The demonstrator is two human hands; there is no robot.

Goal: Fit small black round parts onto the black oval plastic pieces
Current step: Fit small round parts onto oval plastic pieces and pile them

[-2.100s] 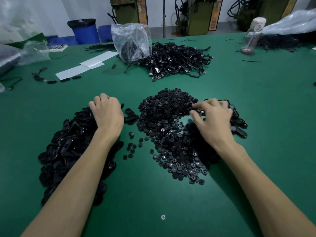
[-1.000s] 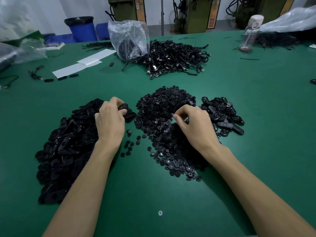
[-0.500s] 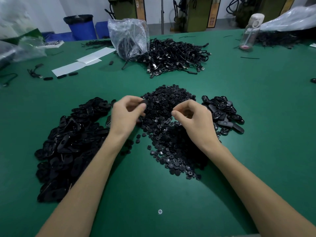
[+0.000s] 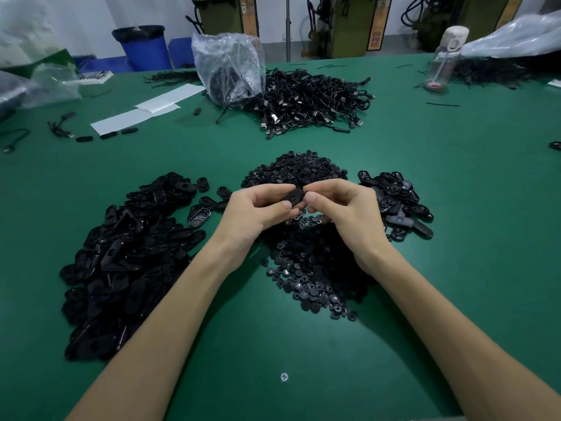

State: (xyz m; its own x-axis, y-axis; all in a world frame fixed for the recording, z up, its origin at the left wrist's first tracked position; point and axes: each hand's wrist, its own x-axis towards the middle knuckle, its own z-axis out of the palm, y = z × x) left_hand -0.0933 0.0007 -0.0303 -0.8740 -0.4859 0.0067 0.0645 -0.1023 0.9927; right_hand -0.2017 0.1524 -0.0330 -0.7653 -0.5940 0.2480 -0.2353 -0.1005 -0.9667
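My left hand [image 4: 255,214] and my right hand [image 4: 349,214] meet above the middle of the green table [image 4: 455,268], both pinching one black oval piece [image 4: 295,196] between thumbs and fingertips. A small round part under my right fingers cannot be made out. Below the hands spreads a heap of small black round parts [image 4: 309,268]. A big pile of black oval pieces [image 4: 121,256] lies to the left. A smaller pile of oval pieces [image 4: 397,205] sits to the right.
Farther back lie a mound of black cables [image 4: 312,98], a clear plastic bag [image 4: 230,65] and white paper sheets [image 4: 145,112]. A clear water bottle [image 4: 443,59] stands at the back right. More plastic bags sit at the far left and far right edges.
My left hand lifted an oval piece from the left pile and moved right. My right hand moved left from the round parts. Both now meet on the oval piece.
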